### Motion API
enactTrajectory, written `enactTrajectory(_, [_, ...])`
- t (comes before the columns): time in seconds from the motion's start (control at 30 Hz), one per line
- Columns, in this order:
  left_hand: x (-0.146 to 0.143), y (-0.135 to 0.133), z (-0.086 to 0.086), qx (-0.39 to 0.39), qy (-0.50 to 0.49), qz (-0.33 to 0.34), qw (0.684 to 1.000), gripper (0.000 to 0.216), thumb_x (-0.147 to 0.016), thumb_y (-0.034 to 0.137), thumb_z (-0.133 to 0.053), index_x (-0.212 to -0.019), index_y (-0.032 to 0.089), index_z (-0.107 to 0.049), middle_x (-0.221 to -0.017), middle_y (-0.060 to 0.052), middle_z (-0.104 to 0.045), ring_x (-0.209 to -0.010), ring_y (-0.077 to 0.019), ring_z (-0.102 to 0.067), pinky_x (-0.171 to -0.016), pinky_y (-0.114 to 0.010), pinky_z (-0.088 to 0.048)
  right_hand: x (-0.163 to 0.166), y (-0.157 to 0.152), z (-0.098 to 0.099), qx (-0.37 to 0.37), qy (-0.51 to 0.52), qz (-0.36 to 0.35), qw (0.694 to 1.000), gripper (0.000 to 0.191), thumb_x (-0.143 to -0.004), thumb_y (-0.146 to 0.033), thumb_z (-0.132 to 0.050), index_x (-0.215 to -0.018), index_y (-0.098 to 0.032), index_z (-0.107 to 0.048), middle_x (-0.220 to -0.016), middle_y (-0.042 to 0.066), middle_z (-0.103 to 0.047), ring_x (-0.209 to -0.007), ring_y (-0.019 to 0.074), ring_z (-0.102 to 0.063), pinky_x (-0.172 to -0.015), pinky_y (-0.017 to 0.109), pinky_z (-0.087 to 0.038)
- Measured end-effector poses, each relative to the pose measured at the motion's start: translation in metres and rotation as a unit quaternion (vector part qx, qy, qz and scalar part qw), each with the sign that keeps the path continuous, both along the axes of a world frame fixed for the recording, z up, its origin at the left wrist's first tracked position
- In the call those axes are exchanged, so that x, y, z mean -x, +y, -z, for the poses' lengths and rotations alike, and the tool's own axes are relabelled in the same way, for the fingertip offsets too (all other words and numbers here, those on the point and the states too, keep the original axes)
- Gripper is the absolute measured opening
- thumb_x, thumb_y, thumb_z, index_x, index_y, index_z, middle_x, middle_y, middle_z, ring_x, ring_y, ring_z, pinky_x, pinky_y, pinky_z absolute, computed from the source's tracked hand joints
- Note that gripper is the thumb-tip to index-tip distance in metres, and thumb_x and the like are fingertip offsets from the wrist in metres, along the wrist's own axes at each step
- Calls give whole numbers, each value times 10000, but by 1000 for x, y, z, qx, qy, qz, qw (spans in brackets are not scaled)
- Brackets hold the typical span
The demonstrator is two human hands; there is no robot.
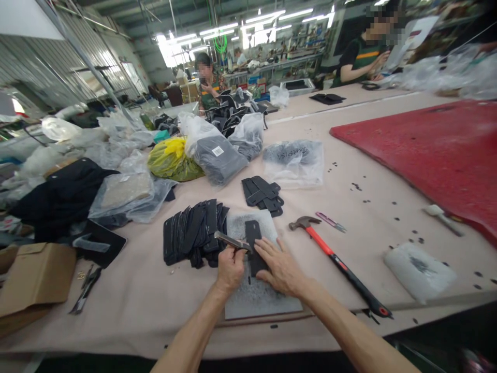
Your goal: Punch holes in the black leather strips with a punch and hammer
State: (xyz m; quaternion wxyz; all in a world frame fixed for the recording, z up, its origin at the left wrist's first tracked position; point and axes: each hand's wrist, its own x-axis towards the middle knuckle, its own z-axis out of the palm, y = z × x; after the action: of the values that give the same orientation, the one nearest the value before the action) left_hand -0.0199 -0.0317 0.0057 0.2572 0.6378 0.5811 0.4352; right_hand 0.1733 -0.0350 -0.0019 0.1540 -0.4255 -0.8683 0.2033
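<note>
My left hand point(230, 268) is closed around a slim metal punch tool point(232, 241), whose tip rests against a black strip-shaped piece point(254, 243). That piece lies on a pale grey cutting slab point(256, 298) in front of me. My right hand point(280, 267) lies flat with fingers spread, pressing the lower part of the black piece onto the slab. A fanned stack of similar black pieces point(194, 230) sits just left of the slab. A smaller heap of black pieces point(263, 194) lies beyond it.
A hammer with a red and black handle point(337, 261) lies right of the slab, small snips point(331, 221) beyond it. Plastic bags of material point(217, 155) crowd the far left. A red mat point(435, 150) covers the right. Cardboard box point(34, 282) at left. Other people work at the far tables.
</note>
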Motion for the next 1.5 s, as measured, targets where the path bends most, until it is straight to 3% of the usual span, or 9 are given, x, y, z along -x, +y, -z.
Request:
enactTrajectory(0.17, [-4, -6, 6, 28, 8, 30, 999, 200, -867, 202, -516, -899, 171, -712, -903, -63, -750, -870, -195, -703, -817, -304, -552, 0, 16, 4, -9, 43, 10, 999, 808, -789, -439, -684, -1470, -193, -326, -1529, 169, -333, -1429, 303, -259, -1140, 608, -127])
enactTrajectory(0.37, [-5, -10, 15, 12, 22, 46, 999, 221, -885, 208, -501, -958, 184, -708, -980, -58, -753, -959, -199, -696, -894, -330, -556, -13, 8, 13, 21, 81, 24, 996, 574, -825, -306, -624, -1371, -209, -477, -1502, 143, -391, -1425, 294, -269, -1129, 606, -143])
enactTrajectory(0.63, [-7, -11, 11, 2, 44, 82, 996, 215, -888, 210, -510, -982, 187, -702, -999, -48, -754, -986, -196, -693, -925, -333, -556, -13, 11, 19, 53, 129, 53, 989, 564, -801, -276, -639, -1345, -225, -495, -1483, 110, -430, -1418, 280, -285, -1136, 587, -150])
enactTrajectory(1.33, [-9, -12, 22, -64, 115, 125, 983, 243, -885, 180, -488, -1027, 190, -686, -1045, -71, -746, -1011, -205, -696, -931, -347, -564, -13, 10, 18, 52, 136, 59, 987, 560, -804, -246, -637, -1344, -219, -489, -1487, 97, -425, -1418, 276, -277, -1131, 562, -191])
enactTrajectory(1.5, [-13, -12, 20, -57, 149, 99, 982, 248, -894, 168, -475, -1022, 181, -687, -1023, -77, -751, -986, -212, -705, -902, -338, -573, -14, 9, 18, 47, 134, 61, 988, 548, -800, -239, -633, -1331, -218, -498, -1485, 93, -428, -1417, 274, -276, -1129, 558, -198])
